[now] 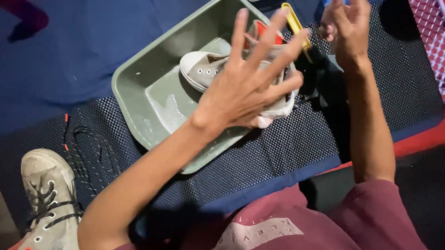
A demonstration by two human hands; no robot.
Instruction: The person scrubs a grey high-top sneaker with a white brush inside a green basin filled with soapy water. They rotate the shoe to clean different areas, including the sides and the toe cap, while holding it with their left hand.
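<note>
Both grips released, left hand (246, 88) splayed over grey wet sneaker (207, 69) in green basin (134, 86).

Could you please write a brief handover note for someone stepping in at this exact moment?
Left hand: open, fingers spread, above the green basin, holding nothing.
Right hand: raised past the basin's far corner, empty as far as can be seen.
Grey shoe: in the basin with shallow soapy water, laces out.
Yellow brush: on the basin's far rim.
Second shoe: on the mat at the left, laced, looks dirty.
</note>
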